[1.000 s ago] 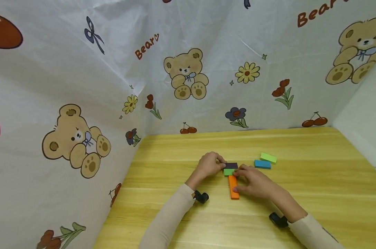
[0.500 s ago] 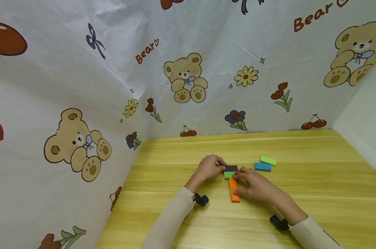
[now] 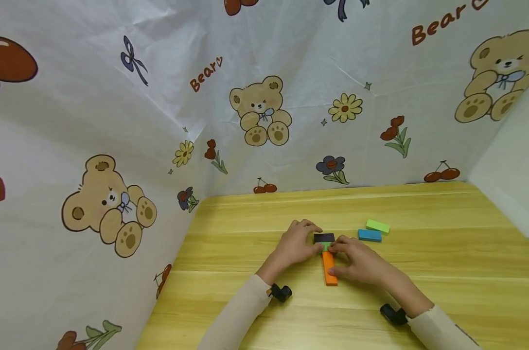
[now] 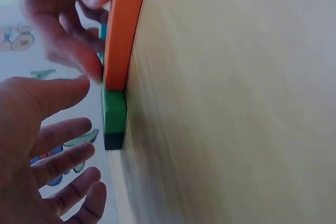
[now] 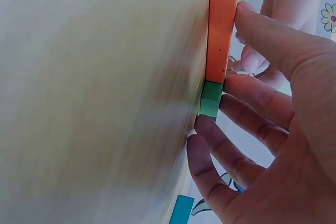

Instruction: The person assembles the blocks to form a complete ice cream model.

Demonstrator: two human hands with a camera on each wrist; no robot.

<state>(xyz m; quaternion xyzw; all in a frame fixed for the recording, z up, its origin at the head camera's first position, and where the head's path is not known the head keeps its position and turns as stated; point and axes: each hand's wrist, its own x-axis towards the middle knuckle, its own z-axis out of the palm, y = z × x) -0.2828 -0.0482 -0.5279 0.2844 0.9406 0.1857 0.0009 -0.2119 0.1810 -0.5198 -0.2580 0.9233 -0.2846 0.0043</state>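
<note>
An orange block lies lengthwise on the table, its far end against a green block. Behind the green one sits a black block, laid flat in the same row. My left hand hovers at the left of the row, thumb reaching over the green block in the head view. Its fingers are spread with nothing between them in the left wrist view. My right hand rests its thumb on the orange block, and its index fingertip sits where orange meets green. Its other fingertips lie along the green block's side.
To the right and farther back lie a blue block and a lime-green block, close together. A bear-printed sheet hangs behind and left of the wooden table. A white wall stands at the right.
My left fingers have let go of the black block's left side, and the thumb has moved nearer, over the green block. My right hand stays put. The head view has tilted up slightly.
</note>
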